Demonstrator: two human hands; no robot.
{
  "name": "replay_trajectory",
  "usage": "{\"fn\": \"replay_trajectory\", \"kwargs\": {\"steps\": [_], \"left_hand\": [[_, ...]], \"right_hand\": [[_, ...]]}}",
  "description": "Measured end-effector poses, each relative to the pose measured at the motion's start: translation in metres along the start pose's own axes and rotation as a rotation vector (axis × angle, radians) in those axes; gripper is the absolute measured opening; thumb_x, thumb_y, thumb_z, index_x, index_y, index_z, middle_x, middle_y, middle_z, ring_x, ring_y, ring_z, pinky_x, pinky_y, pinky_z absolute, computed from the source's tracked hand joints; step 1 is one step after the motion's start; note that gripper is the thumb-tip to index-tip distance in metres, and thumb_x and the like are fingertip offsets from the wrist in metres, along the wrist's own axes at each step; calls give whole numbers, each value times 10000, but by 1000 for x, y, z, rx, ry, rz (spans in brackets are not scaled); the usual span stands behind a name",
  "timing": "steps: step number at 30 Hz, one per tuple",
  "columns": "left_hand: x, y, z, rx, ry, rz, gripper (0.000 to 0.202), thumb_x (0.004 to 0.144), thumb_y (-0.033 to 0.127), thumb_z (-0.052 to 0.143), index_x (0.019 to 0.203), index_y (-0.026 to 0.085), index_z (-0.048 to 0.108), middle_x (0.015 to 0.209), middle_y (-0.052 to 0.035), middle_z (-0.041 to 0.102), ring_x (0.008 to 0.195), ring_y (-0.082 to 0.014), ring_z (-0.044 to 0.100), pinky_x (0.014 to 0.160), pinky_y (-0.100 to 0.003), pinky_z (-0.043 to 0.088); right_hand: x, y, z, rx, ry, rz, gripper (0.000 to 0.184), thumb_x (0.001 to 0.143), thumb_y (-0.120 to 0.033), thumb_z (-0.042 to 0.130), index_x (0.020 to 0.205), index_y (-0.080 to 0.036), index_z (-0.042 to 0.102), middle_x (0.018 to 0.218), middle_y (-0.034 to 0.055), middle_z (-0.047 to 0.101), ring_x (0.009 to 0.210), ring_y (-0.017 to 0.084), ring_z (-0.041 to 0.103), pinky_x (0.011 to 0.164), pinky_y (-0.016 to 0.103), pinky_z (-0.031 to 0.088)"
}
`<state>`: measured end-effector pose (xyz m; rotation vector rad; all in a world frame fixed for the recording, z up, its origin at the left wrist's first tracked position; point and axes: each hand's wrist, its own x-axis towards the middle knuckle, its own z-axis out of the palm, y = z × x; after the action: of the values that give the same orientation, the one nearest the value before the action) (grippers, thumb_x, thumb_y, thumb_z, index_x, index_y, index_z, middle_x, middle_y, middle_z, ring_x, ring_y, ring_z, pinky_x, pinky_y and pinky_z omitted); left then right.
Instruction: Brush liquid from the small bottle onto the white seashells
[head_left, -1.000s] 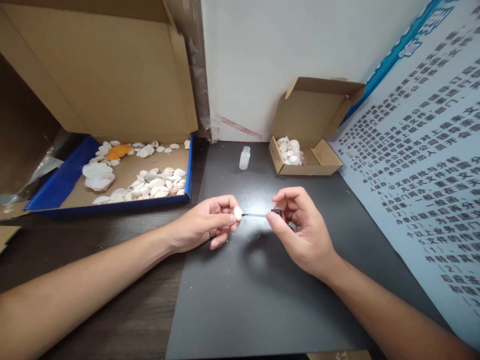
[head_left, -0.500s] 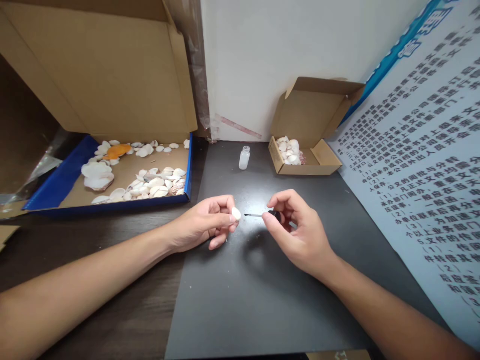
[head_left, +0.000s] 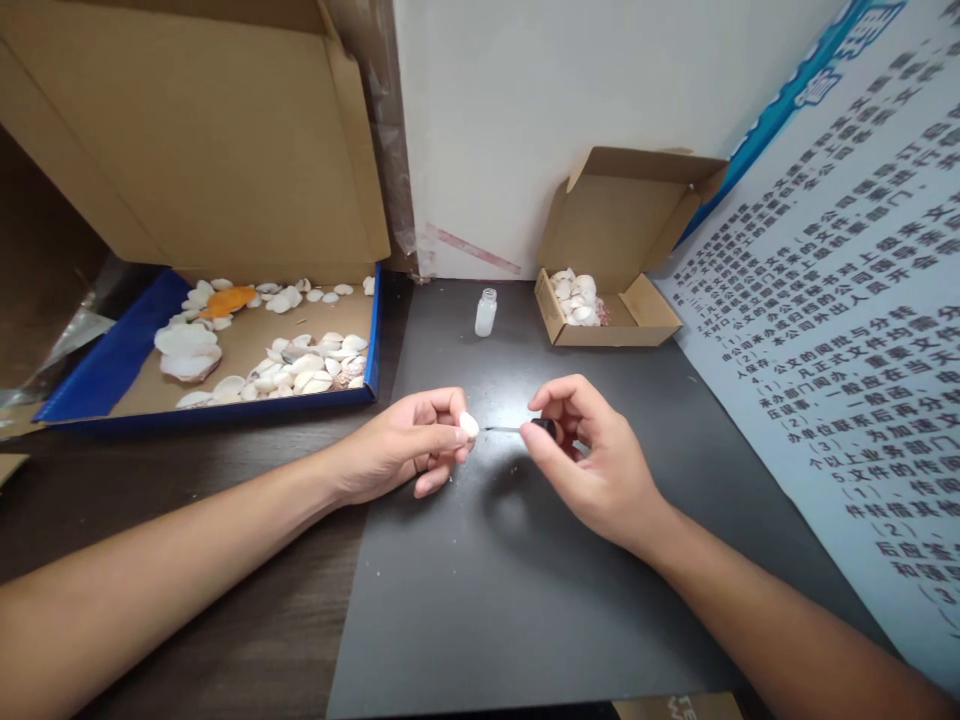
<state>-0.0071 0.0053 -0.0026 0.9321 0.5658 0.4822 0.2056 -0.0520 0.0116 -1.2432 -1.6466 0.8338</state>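
A small white seashell [head_left: 469, 426] is pinched between the thumb and fingers of my left hand [head_left: 416, 440], above the dark mat. My right hand [head_left: 589, 450] grips the black cap of a thin brush applicator [head_left: 543, 428]. Its stem points left, and the dark tip is at or very near the shell's right edge; I cannot tell whether they touch. Beyond both hands, an uncapped small bottle [head_left: 486, 313] of whitish, cloudy look stands upright on the mat.
At the left lies an open blue-edged cardboard box [head_left: 247, 405] with many white shells and an orange one. A smaller open carton [head_left: 615, 335] at the back right holds white shells. A printed sheet [head_left: 840, 330] leans along the right side, and a white panel [head_left: 480, 130] stands behind.
The brush tip has come slightly closer to the shell. Both hands keep their holds, and the whole view has shifted a little.
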Motion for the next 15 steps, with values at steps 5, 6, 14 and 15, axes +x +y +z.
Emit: {"fn": "replay_trajectory", "kwargs": {"steps": [5,6,14,15], "left_hand": [[0,0,0,-4,2,3,212,812,211,701,768,168,498,644,41,614,362,-25,486,352,-108,368],[0,0,0,-5,4,2,211,812,210,702,769,167,499,642,42,613,362,-24,483,352,-108,369],[0,0,1,4,16,-8,214,807,220,711,776,164,507,629,46,597,362,-20,472,353,-107,363],[0,0,2,5,18,-10,211,808,220,710,778,165,508,629,47,595,363,-21,472,353,-108,362]], "right_hand": [[-2,0,-1,48,-36,-8,49,913,-244,548,942,-241,509,666,-66,427,550,105,421,505,233,348],[-2,0,-1,45,-39,-5,59,909,-243,557,945,-242,510,662,-68,423,546,105,415,501,233,343],[-1,0,-1,71,-20,10,73,899,-236,578,929,-235,511,660,-73,412,544,99,401,503,231,334],[0,0,-1,74,-15,12,74,899,-234,580,927,-235,512,655,-76,402,539,97,391,502,230,328]]}}
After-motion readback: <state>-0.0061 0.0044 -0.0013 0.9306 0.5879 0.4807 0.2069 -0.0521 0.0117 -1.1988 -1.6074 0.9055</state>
